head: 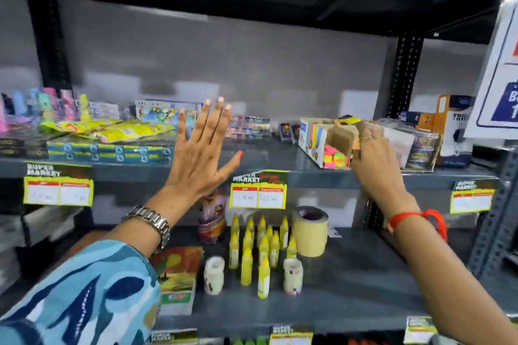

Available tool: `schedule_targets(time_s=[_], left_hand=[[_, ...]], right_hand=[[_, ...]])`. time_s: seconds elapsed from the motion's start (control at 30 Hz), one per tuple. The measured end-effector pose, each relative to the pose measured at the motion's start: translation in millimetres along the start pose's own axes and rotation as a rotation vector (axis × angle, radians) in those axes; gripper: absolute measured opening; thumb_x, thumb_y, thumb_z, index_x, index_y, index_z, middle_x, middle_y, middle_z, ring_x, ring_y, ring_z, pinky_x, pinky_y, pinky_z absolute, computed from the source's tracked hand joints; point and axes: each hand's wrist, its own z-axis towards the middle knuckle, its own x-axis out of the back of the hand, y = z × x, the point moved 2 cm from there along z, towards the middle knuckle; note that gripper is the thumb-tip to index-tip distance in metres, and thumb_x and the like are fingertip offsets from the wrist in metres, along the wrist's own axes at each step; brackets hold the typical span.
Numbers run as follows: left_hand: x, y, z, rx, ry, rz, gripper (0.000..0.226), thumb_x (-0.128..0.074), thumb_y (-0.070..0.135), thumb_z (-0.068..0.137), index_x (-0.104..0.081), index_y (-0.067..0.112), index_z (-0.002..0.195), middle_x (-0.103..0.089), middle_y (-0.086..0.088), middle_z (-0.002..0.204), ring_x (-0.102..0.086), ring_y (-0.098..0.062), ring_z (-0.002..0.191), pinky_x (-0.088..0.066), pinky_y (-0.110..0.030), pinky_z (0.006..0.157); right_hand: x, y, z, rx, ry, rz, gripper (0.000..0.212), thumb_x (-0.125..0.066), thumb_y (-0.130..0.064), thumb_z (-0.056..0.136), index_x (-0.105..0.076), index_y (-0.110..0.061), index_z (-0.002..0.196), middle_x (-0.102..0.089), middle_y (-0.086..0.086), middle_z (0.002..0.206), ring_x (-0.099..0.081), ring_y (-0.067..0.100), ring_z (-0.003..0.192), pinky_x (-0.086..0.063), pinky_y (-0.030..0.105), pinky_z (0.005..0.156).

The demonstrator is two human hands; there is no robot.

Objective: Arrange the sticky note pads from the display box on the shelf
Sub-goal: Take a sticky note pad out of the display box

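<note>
A cardboard display box (316, 137) with a printed white side stands on the upper grey shelf (260, 158), right of centre. Neon pink, yellow and orange sticky note pads (335, 159) show at its open front. My right hand (372, 158) grips the box's right front edge, fingers curled over the cardboard flap. My left hand (203, 151) is raised flat in front of the shelf's bare middle, fingers spread, holding nothing.
Left on the shelf lie yellow packets (112, 129) and blue packs (109, 152); small colourful boxes (249, 127) stand at the back. Clear-wrapped packs (414, 145) sit right of the display box. Below stand yellow glue bottles (260, 249) and a tape roll (309, 230).
</note>
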Motion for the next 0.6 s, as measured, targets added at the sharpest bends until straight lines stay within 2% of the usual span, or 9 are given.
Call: schedule_targets(time_s=[0.1,0.2,0.27,0.37,0.43,0.5,0.6], left_hand=[[0,-13,-11,0.045,-0.036,0.052,0.079,-0.026,0.057,0.09,-0.009,0.007,0.15,-0.011,-0.011,0.158,-0.011,-0.024,0.145,0.003,-0.051,0.116],[-4,-23,-27,0.092,-0.066,0.066,0.08,-0.023,0.057,0.09,-0.008,0.007,0.149,-0.01,-0.011,0.158,-0.007,-0.024,0.145,0.008,-0.048,0.115],[-4,-30,-37,0.129,-0.088,0.074,0.08,-0.02,0.058,0.09,-0.01,0.006,0.149,-0.01,-0.011,0.158,-0.007,-0.024,0.145,0.01,-0.047,0.115],[-6,-40,-49,0.176,-0.127,0.092,0.08,-0.014,0.06,0.091,-0.01,0.006,0.15,-0.01,-0.011,0.158,-0.006,-0.024,0.145,0.012,-0.046,0.115],[-8,-47,-56,0.209,-0.14,0.099,0.079,-0.015,0.058,0.091,-0.011,0.006,0.15,-0.013,-0.011,0.158,-0.008,-0.025,0.145,0.011,-0.046,0.115],[-11,-53,-61,0.241,-0.15,0.097,0.077,-0.018,0.056,0.091,-0.015,0.004,0.149,-0.018,-0.012,0.156,-0.012,-0.025,0.144,0.009,-0.046,0.116],[-17,-56,-64,0.273,-0.146,0.075,0.076,-0.019,0.055,0.092,-0.015,0.005,0.149,-0.018,-0.012,0.157,-0.011,-0.023,0.145,0.008,-0.044,0.117]], right_hand=[[-3,4,-1,0.048,-0.064,-0.094,0.016,-0.049,0.014,0.071,-0.058,0.012,0.084,-0.063,0.035,0.085,-0.06,0.046,0.081,-0.05,0.054,0.076],[1,9,-4,0.047,-0.023,-0.13,0.009,-0.05,0.018,0.072,-0.058,0.012,0.071,-0.062,0.035,0.076,-0.061,0.047,0.073,-0.05,0.049,0.065],[4,12,-3,0.046,0.035,-0.114,0.009,-0.051,0.016,0.074,-0.058,0.013,0.072,-0.062,0.036,0.076,-0.06,0.048,0.07,-0.05,0.048,0.062],[4,20,1,0.02,0.132,-0.081,0.018,-0.049,0.01,0.079,-0.064,0.008,0.089,-0.065,0.034,0.083,-0.06,0.047,0.076,-0.054,0.049,0.065],[7,21,2,-0.015,0.283,-0.028,0.028,-0.045,0.008,0.082,-0.064,0.003,0.102,-0.067,0.031,0.09,-0.059,0.044,0.082,-0.053,0.046,0.071],[12,12,1,-0.044,0.441,0.047,0.031,-0.043,0.001,0.088,-0.061,0.0,0.112,-0.068,0.028,0.099,-0.057,0.042,0.091,-0.044,0.042,0.077],[13,-24,0,0.1,0.642,0.177,0.025,-0.049,-0.003,0.089,-0.064,-0.001,0.109,-0.07,0.023,0.094,-0.058,0.037,0.086,-0.039,0.037,0.076]])
